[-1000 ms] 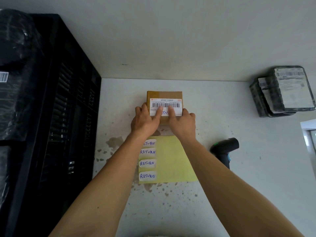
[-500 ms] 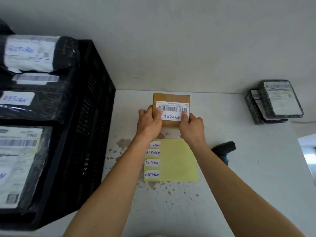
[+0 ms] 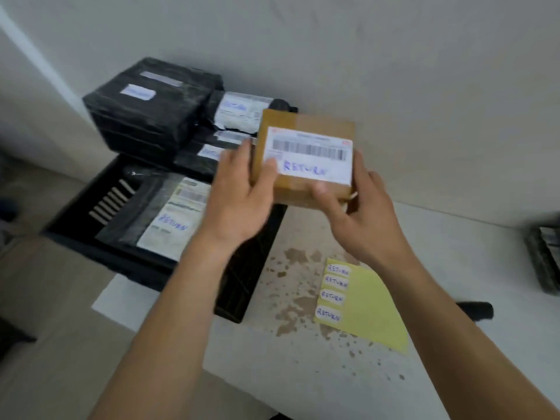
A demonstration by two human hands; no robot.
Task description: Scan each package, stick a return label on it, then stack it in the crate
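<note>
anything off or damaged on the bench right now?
Brown blotchy stains on the table, left of the yellow label sheet; they look like worn or spilled patches. The brown box, held in both hands, looks intact.

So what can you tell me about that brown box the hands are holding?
The brown box looks like a small, flat cardboard parcel. A white shipping label with a barcode covers most of its top, with a white sticker reading RETURN in blue. Both hands hold it in the air: the left hand grips its left edge, the right hand its right and bottom. It is slightly tilted, above the edge of the black crate.
</note>
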